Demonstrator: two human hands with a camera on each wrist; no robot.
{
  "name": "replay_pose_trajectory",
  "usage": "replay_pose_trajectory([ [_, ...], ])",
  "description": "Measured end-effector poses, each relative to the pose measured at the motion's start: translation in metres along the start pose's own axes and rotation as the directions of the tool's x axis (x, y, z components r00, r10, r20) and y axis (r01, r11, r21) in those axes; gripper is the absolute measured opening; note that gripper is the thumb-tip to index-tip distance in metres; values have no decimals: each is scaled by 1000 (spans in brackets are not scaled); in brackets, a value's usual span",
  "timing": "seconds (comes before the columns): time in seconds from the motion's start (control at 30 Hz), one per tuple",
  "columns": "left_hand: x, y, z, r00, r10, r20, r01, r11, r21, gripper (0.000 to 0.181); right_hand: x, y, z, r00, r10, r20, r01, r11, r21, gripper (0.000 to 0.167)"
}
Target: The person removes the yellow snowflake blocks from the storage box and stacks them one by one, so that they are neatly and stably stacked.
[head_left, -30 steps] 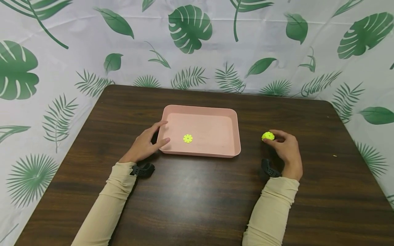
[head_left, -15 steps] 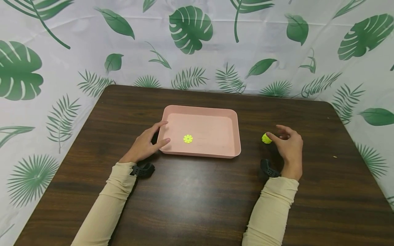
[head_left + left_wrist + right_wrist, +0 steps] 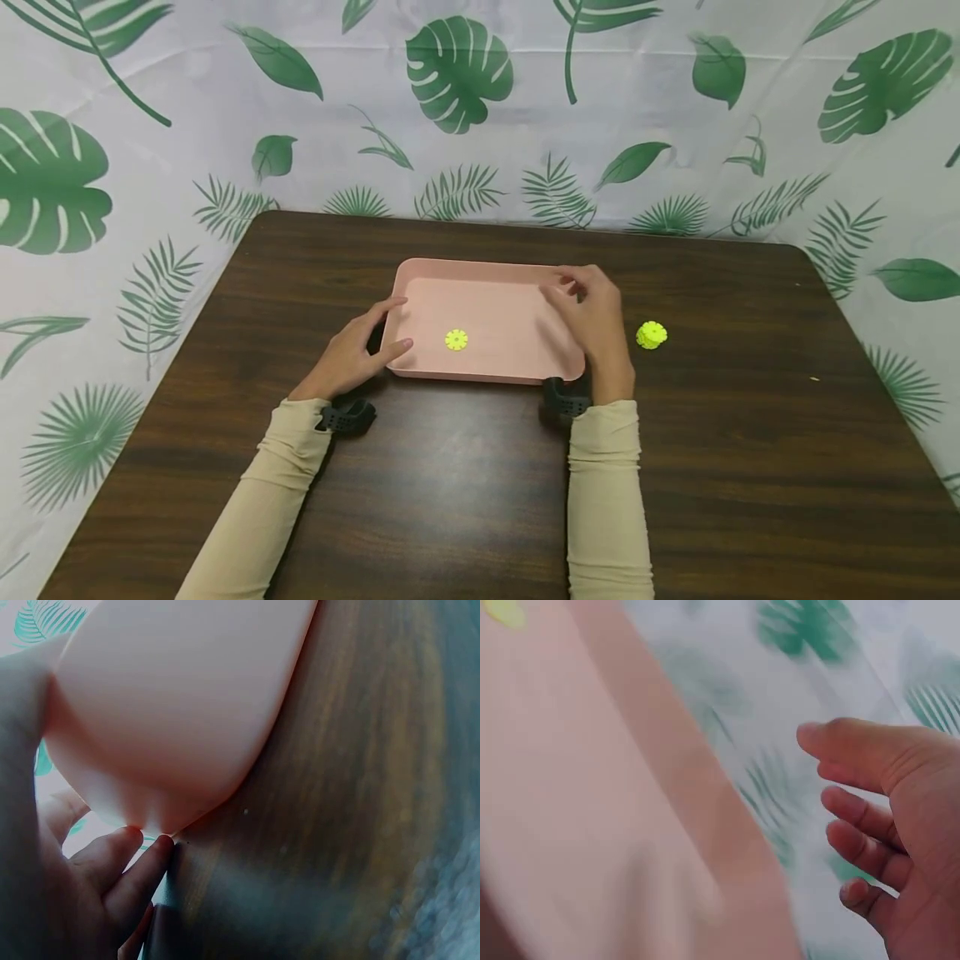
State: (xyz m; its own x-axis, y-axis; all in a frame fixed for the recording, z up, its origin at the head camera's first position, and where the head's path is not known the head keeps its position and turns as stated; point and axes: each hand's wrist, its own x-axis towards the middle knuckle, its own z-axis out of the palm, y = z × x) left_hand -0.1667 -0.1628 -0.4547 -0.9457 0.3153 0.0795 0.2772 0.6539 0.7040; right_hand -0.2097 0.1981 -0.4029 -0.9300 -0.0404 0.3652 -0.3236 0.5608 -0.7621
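Note:
A shallow pink tray [image 3: 495, 312] lies on the table, with one flat yellow notched disc [image 3: 456, 340] inside. My left hand [image 3: 348, 350] holds the tray's left end: thumb and forefinger reach over the rim, while in the left wrist view other fingers [image 3: 105, 855] press the outer wall. My right hand [image 3: 592, 317] hovers over the tray's right end. In the right wrist view its fingers [image 3: 859, 847] are loosely bent, with nothing visible between them and the thumb. A small stack of yellow notched discs [image 3: 651, 335] sits on the wood right of the tray.
The dark wooden table [image 3: 465, 500] reaches back to a white cloth [image 3: 510, 167] printed with green leaves. A tiny pale scrap [image 3: 814, 379] lies on the right side. Each wrist wears a black strap mount [image 3: 348, 417].
My right hand has let go of the yellow disc stack and swung left over the tray. The stack stands alone on the table. My left hand has stayed put.

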Motion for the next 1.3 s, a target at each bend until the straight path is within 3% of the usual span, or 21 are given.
replay_pose_trajectory([
  [0.1,0,0,0,1000,-4,0,4,1000,3,72,4,-16,29,976,-47,212,52,998,-20,35],
  [0.2,0,1,0,1000,-6,0,6,1000,7,72,4,-27,55,903,-46,426,74,996,-50,39],
  [0.3,1,2,0,1000,-8,1,8,1000,8,73,2,-35,73,819,-14,573,76,994,-83,41],
  [0.4,1,2,1,1000,-14,3,14,1000,3,73,0,-39,84,776,5,631,83,990,-110,42],
  [0.8,1,0,2,1000,-15,-5,15,1000,9,72,-1,-39,89,764,5,645,103,986,-129,28],
  [1.2,1,0,1,1000,-15,-1,15,1000,16,73,-6,-41,87,786,7,618,106,983,-147,30],
  [1.3,1,0,1,1000,-19,2,19,1000,19,73,-6,-40,87,781,12,624,97,985,-140,32],
])
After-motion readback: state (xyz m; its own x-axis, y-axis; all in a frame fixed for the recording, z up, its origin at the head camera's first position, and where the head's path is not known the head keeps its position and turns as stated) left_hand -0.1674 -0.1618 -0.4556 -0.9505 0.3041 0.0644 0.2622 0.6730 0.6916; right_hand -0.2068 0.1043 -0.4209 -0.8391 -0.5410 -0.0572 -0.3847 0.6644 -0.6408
